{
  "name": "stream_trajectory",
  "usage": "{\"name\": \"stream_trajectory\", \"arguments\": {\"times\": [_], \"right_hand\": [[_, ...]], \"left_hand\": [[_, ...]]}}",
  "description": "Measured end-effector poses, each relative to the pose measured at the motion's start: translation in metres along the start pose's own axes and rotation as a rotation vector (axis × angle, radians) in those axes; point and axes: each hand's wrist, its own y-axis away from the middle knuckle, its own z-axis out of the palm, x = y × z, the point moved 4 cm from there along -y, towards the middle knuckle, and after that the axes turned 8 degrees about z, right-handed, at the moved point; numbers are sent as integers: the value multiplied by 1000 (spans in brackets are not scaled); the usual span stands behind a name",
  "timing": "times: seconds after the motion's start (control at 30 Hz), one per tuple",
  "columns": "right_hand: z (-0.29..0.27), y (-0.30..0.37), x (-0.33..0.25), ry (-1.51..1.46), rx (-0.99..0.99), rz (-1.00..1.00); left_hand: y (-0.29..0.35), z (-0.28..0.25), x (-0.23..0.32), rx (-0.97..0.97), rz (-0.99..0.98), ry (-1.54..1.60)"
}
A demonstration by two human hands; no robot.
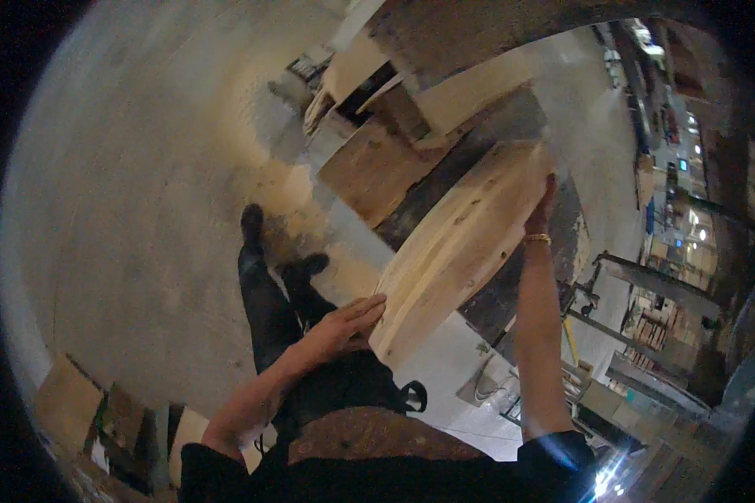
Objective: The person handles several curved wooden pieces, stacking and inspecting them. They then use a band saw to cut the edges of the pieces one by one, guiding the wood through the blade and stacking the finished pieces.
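Observation:
A long pale wooden board with dark knots and lengthwise grain slants across the middle, from near my waist to the far right. My left hand grips its near left edge, fingers together against the wood and thumb mostly hidden. Farther out, my right hand is closed around the right edge by the far end, its fingers partly out of sight. Beneath the board lies a dark flat surface. I cannot tell whether the board rests on it or is held just above it.
A brown wooden panel and a box-like pile of wood pieces stand beyond the board. Sawdust covers the floor near my feet. Boxes sit at lower left; a metal frame stands at right.

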Motion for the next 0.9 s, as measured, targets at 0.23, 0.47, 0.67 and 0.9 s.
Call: {"name": "stream_trajectory", "arguments": {"times": [0.23, 0.47, 0.67, 0.9], "right_hand": [[7, -7, 12, -161, -19, 66], [0, 31, 20, -226, 74, 158], [48, 113, 28, -227, 124, 280], [70, 165, 45, -251, 113, 309]], "left_hand": [[-49, -12, 21, 8, -39, 294], [-135, -16, 2, 75, -76, 249], [-182, -29, -17, 75, -77, 151], [-174, -39, -19, 82, -45, 315]]}}
